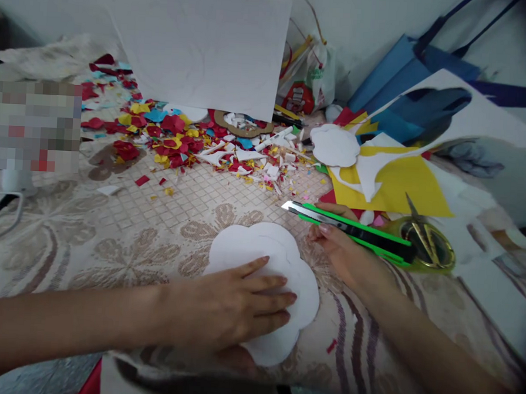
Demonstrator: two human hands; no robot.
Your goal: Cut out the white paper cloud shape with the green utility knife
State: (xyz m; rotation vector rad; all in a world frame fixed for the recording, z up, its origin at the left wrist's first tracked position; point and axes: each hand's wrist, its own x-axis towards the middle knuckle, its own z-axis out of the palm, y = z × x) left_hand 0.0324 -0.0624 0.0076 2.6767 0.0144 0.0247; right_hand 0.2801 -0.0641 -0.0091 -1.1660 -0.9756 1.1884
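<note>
Spread beneath the white scalloped cutout, a patterned tablecloth. Upright beyond the cutout, a large white sheet; far beyond and to its right, a blue bag; on that same side but nearer, a yellow sheet. As for the cutout, flat on the cloth, with a lobed rim and faint lines on top, drawn or a layer's edge: cannot tell. Probably light and fairly stiff, like card; likely to skid on the cloth and to crease under a hard pinch. Best taken by opposite lobes of the rim, or steadied with a flat palm. Over its near left part, the left hand, with fingers slightly apart and laid flat, apparently gripping nothing; thumb under the near edge or merely beside it: cannot tell. Just beyond its right side, the right hand, closed round a green cutter knife, with blade bared and pointing left, apart from the cutout. Well to its right, scissors. Beyond it, strewn paper scraps.
</note>
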